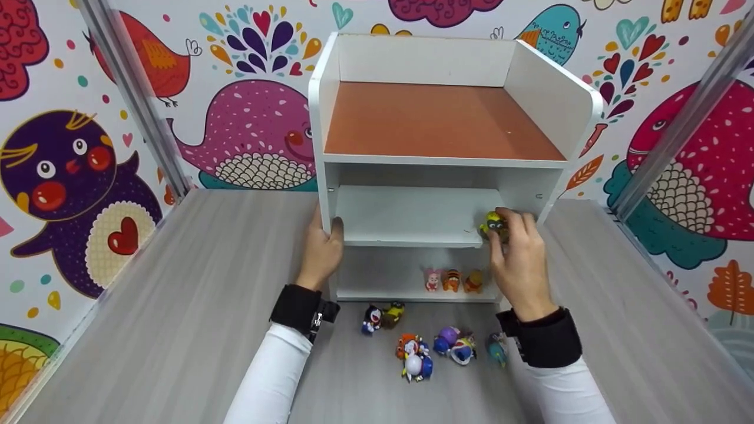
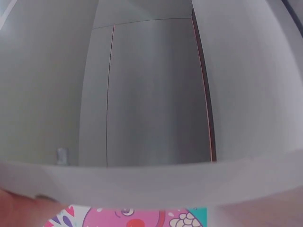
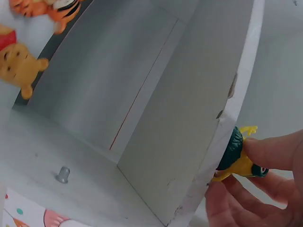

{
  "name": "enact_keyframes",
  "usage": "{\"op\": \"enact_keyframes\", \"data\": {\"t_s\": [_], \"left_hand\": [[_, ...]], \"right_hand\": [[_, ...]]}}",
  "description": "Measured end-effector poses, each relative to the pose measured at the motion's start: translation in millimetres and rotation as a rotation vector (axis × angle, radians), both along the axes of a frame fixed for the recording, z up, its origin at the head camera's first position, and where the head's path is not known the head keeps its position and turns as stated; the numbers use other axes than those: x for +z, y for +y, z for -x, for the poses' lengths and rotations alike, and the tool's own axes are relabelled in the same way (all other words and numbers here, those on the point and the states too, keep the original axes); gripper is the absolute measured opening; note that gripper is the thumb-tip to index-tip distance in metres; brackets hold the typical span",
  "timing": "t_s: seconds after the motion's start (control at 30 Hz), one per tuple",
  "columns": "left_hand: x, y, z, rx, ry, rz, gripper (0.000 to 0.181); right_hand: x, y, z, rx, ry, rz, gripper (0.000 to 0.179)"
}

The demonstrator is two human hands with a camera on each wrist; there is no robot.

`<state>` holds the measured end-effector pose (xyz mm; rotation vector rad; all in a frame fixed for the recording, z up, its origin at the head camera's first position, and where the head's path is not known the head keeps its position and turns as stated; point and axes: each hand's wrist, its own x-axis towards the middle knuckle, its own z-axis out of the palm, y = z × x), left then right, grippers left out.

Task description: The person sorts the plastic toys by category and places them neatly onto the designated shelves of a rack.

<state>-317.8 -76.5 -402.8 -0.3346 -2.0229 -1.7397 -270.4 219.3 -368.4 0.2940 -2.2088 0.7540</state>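
Note:
A white toy shelf unit [image 1: 412,159] stands in the middle of the head view. My left hand [image 1: 323,250] grips the edge of its left side panel, the thumb on the front. In the left wrist view the panel edge [image 2: 142,184] crosses near the bottom. My right hand [image 1: 519,256] pinches a small yellow and green toy figurine [image 1: 493,222] at the right end of the middle shelf board [image 1: 412,215]. In the right wrist view the figurine [image 3: 235,153] is between thumb and fingers, against the board's front edge.
On the bottom shelf stand a pink piglet figurine [image 1: 433,280], a tiger figurine [image 1: 452,280] and a yellow bear figurine [image 1: 473,281]. Several more toy figurines [image 1: 415,358] lie on the grey wood-look tabletop [image 1: 230,294] in front. Cartoon-printed walls rise behind and at both sides.

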Motion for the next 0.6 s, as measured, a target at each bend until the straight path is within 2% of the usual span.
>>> {"op": "enact_keyframes", "data": {"t_s": [0.27, 0.6], "left_hand": [[-0.5, -0.2, 0.1, -0.001, 0.002, -0.006, 0.057], [0.4, 0.5, -0.4, 0.000, 0.010, -0.003, 0.057]], "right_hand": [[-2.3, 1.7, 4.1, -0.048, 0.041, -0.013, 0.033], [-3.4, 3.6, 7.7, -0.067, 0.071, -0.008, 0.033]]}}
